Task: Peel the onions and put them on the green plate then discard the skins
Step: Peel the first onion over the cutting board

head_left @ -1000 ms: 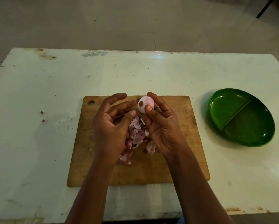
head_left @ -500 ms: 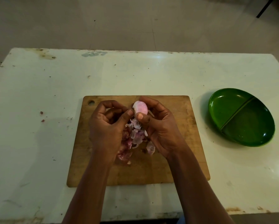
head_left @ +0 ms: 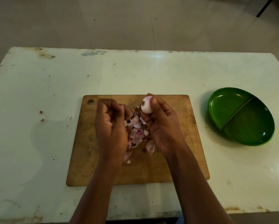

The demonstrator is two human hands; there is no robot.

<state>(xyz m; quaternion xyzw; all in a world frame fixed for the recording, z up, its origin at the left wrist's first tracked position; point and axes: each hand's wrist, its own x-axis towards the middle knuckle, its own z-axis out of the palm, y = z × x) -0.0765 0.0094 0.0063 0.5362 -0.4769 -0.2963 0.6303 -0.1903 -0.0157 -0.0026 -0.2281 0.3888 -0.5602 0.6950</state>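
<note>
A wide white tabletop point(head_left: 38, 143) with chips and stains holds everything. A brown wooden board point(head_left: 175, 167) lies flat in the middle of it, with a round hole in its far left corner. A green plate point(head_left: 248, 126) sits on the tabletop to the right of the board, well apart from it, and a ridge splits it into two parts.

Both arms reach in over the board. The left grip point(head_left: 110, 126) is curled into a fist, just beside the skins. The right grip point(head_left: 163, 125) is closed around the onion point(head_left: 146, 105), pinching it between thumb and fingers above the far side of the board. The onion is pale and peeled, with a dark root spot. A heap of pink skins point(head_left: 136, 131) lies on the board between the two grips.
</note>
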